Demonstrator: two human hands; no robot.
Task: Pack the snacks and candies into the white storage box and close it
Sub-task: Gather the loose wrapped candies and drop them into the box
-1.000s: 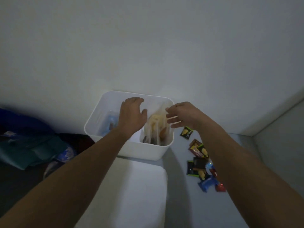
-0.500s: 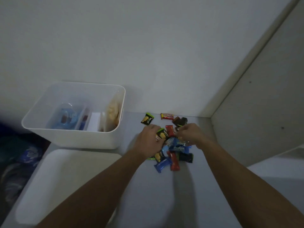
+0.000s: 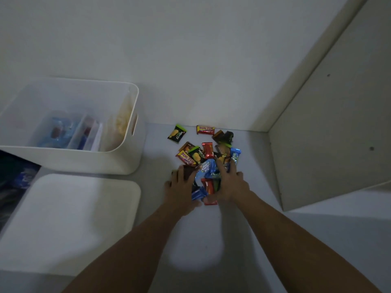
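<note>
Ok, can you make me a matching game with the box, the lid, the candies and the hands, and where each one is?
Things:
1. white storage box
2. lid
3. green-and-black packet
4. left hand and right hand

Places:
A. lying flat in front of the box
B. around the candy pile
C. far left, open, snacks inside
D. alone, beyond the pile

Pairs: 1-C, 2-A, 3-D, 4-B

One white storage box (image 3: 129,161) and one lid (image 3: 69,225) sit on the desk (image 3: 243,261). Two hands, left (image 3: 181,192) and right (image 3: 229,186). Roughly a dozen snack packets (image 3: 208,163) are heaped together; overlaps hide the exact number. Two more lie apart: one black-and-green packet (image 3: 177,133), one red-and-yellow bar (image 3: 205,130).
</note>
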